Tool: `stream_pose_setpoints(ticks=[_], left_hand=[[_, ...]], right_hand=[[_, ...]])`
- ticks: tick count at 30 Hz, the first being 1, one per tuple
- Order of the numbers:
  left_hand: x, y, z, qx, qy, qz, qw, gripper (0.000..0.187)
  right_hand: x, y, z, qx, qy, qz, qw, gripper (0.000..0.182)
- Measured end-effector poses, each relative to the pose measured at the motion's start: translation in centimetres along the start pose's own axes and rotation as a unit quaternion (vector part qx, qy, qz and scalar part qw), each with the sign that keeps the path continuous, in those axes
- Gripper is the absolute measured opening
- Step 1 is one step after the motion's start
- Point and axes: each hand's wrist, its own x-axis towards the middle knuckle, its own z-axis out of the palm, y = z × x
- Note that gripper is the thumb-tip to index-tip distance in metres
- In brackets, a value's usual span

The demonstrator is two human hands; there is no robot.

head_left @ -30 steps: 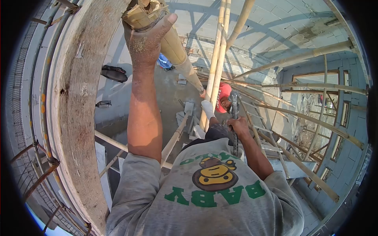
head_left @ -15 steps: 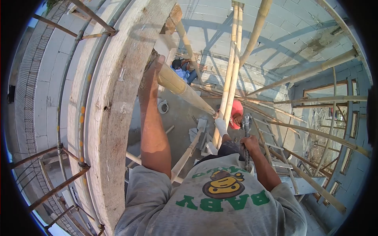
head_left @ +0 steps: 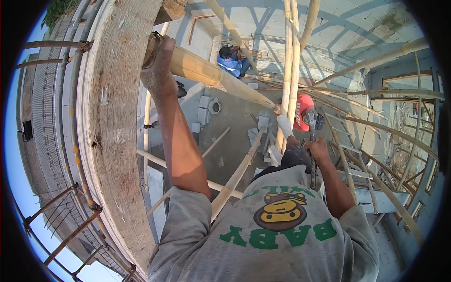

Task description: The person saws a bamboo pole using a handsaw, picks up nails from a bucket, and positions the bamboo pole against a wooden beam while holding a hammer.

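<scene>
My left hand (head_left: 159,68) is closed round the upper end of a thick bamboo pole (head_left: 213,73), right beside the rough wooden board (head_left: 112,136). Its thumb points up along the pole's end, and the other fingers are mostly hidden. From there the pole slants down to two upright bamboo poles (head_left: 290,61). My right hand (head_left: 318,149) grips a hammer (head_left: 312,120) by its shaft, close in front of my body, head upward. My feet, in pale socks (head_left: 284,126), are beside the upright poles, high over the floor.
Below, a person in blue (head_left: 229,63) sits by the far wall and a person in a red shirt (head_left: 303,110) is under the hammer. A bucket (head_left: 214,106) and pale blocks (head_left: 204,102) stand on the floor. Bamboo poles cross at right; steel bars (head_left: 75,155) run outside the board.
The view has shifted, so the room below appears further right. My left hand now shows higher and further left by the board. The hammer stays in my right hand.
</scene>
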Motion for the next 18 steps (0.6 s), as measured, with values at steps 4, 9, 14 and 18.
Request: stream_pose_setpoints(ticks=[4, 9, 14, 18], left_hand=[[-0.7, 0.0, 3.1, 0.053, 0.045, 0.078, 0.995, 0.051], [1.6, -0.8, 2.4, -0.002, -0.015, 0.062, 0.998, 0.06], [0.7, -1.1, 3.0, 0.069, 0.041, 0.06, 0.995, 0.07], [1.7, -0.6, 3.3, 0.081, -0.012, 0.075, 0.994, 0.08]], right_hand=[[0.1, -0.8, 0.4, 0.042, 0.013, 0.016, 0.999, 0.019], [0.9, 0.2, 0.7, 0.077, 0.027, 0.0, 0.997, 0.018], [0.8, 0.3, 0.3, 0.072, 0.018, 0.002, 0.997, 0.017], [0.9, 0.0, 0.5, 0.091, 0.027, 0.03, 0.995, 0.016]])
